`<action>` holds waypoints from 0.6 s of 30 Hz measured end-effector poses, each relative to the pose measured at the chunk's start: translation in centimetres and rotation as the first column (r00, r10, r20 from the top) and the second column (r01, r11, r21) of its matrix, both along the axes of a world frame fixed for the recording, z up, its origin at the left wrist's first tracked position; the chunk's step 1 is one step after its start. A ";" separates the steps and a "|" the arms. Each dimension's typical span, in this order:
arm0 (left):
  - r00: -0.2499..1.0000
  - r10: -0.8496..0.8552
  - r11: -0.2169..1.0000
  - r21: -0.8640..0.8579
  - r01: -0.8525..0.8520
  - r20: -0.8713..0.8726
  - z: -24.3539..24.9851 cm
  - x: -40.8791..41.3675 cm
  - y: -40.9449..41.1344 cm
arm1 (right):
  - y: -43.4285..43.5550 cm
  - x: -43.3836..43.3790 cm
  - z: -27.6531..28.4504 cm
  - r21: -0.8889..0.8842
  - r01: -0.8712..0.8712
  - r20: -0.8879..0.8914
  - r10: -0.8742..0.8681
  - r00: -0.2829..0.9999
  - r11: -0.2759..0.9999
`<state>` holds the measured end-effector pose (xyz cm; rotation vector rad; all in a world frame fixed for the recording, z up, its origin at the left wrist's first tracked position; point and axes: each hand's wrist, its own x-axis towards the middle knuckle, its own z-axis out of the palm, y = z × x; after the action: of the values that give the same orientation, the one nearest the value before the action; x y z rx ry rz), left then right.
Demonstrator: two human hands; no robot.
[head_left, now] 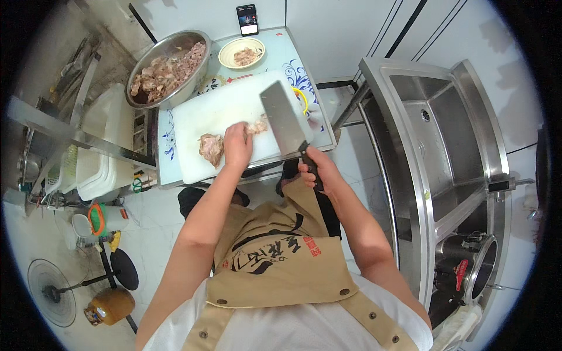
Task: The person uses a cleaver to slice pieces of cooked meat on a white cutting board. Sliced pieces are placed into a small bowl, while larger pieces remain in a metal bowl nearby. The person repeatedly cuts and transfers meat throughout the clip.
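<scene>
On the white cutting board (210, 109), my left hand (237, 145) has its fingers curled down against a small pale piece of raw meat (257, 127). The fingertips are partly hidden. A larger raw meat chunk (211, 148) lies just left of that hand. My right hand (321, 169) grips the black handle of a cleaver (285, 118). The broad blade is tilted over the board's right part, beside the small meat piece, and hides what lies under it.
Behind the board stand a steel bowl (203, 66) of raw meat, a small plate (226, 58) with meat bits and a phone (247, 19). A yellow ring-shaped thing (300, 98) sits at the board's right. Steel sinks (439, 131) flank the right; a rack with white plastic bins (105, 131) the left.
</scene>
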<state>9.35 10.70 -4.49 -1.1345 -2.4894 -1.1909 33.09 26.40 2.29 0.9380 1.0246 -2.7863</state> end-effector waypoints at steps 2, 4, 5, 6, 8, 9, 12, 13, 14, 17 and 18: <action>0.999 -0.028 0.999 0.028 0.027 0.032 0.2 -0.4 0.7 | 0.5 1.2 -2.2 -0.140 0.056 -0.016 -0.059 0.998 0.989; 0.994 -0.088 0.994 0.078 0.082 0.068 -0.6 -1.2 1.5 | 1.1 1.7 -5.0 -0.246 0.043 -0.035 -0.053 0.998 0.968; 0.989 -0.118 0.989 0.103 0.109 0.085 -0.8 -1.5 1.8 | 1.1 1.8 -6.2 -0.296 0.028 -0.042 -0.042 0.998 0.955; 0.978 -0.151 0.988 0.065 0.143 0.143 -0.5 -1.5 2.4 | 1.1 2.0 -6.8 -0.345 0.019 -0.046 -0.037 0.998 0.938; 0.978 -0.144 0.989 0.064 0.136 0.152 -0.4 -1.1 3.2 | 0.7 1.8 -8.2 -0.417 0.007 -0.043 -0.028 0.999 0.909; 0.978 -0.140 0.989 0.067 0.131 0.154 -0.5 -1.0 3.8 | 0.5 1.7 -9.5 -0.437 -0.055 -0.150 -0.012 0.989 0.898; 0.993 -0.056 0.997 0.064 0.049 0.101 -1.0 -0.2 5.2 | -2.0 0.3 -10.0 -0.516 -0.112 -0.164 0.030 0.986 0.849; 0.996 -0.036 0.999 0.034 0.033 0.081 -0.7 0.3 5.5 | -3.1 -0.4 -10.2 -0.563 -0.129 -0.176 0.034 0.984 0.816; 0.997 -0.018 0.999 0.033 0.016 0.075 -0.6 0.3 5.8 | -4.1 -1.0 -10.4 -0.602 -0.101 -0.138 0.021 0.990 0.792; 0.991 -0.012 0.998 0.069 0.002 0.134 -0.7 0.0 5.6 | -6.3 -2.3 -10.1 -0.519 -0.127 -0.181 0.036 0.983 0.845; 0.984 -0.019 0.994 0.107 0.000 0.178 -0.3 0.1 5.4 | -6.4 -2.5 -9.1 -0.480 -0.129 -0.148 0.065 0.987 0.868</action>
<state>9.42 16.06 -4.84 -1.0569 -2.5131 -1.4705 30.60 20.01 -6.77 0.6262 0.3164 -2.8285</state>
